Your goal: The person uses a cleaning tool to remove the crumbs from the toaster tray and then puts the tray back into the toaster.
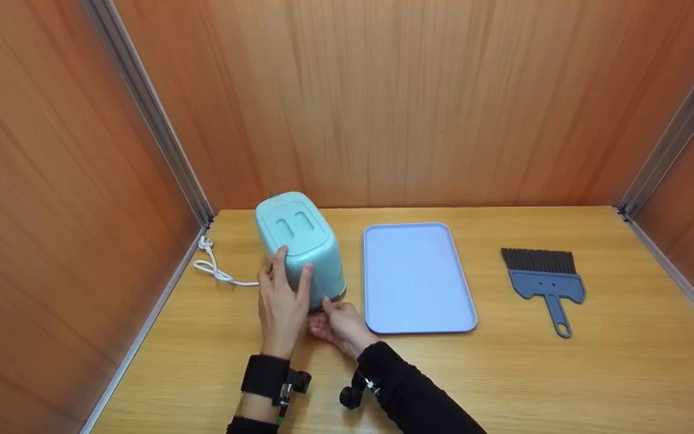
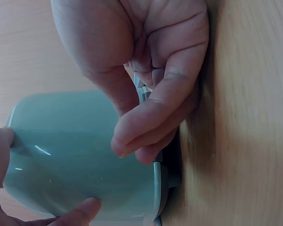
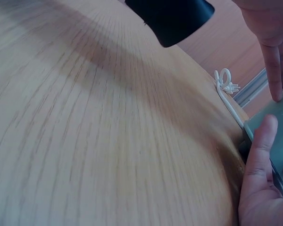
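A mint-green toaster (image 1: 317, 265) with two elongated recesses on top stands at the left of the table. My left hand (image 1: 281, 301) lies against its near end, fingers extended, one fingertip reaching the top rim. In the left wrist view, fingers of that hand touch the toaster's smooth wall (image 2: 80, 155). My right hand (image 1: 341, 325) is low at the toaster's near bottom edge, thumb and bent fingers close to the base. The index finger hides the thumb tip in the left wrist view, so whether anything is pinched there cannot be made out.
Right of the toaster lies a pale lilac tray (image 1: 419, 277). Farther right is a blue-grey hand brush (image 1: 546, 286) with dark bristles. The toaster's white cord and plug (image 1: 214, 268) lie by the left wall. Wooden panels (image 1: 383, 102) enclose the table (image 1: 534, 374).
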Motion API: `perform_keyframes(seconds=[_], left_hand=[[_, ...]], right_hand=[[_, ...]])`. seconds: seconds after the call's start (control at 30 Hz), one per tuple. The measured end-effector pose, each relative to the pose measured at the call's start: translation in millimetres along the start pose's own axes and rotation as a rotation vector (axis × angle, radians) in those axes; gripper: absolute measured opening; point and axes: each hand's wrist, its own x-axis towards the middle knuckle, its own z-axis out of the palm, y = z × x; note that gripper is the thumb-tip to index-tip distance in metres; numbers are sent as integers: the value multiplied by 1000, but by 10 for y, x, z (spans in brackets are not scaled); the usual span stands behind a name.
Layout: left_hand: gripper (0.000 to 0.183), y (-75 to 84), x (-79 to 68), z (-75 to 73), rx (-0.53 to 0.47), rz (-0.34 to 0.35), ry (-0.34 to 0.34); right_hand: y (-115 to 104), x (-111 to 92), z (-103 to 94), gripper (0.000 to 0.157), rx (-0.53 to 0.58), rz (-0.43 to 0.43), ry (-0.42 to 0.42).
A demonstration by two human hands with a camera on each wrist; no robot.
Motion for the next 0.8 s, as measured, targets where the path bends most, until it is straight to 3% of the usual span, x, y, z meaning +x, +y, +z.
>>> perform_keyframes(seconds=[0.47, 0.8], left_hand=[[64, -37, -6, 9, 16, 17, 7], [64, -34, -4, 3, 17, 43, 18]], right_hand=[[-6, -38, -5, 42, -44, -4, -23], [-14, -27, -1, 39, -59, -9, -30]])
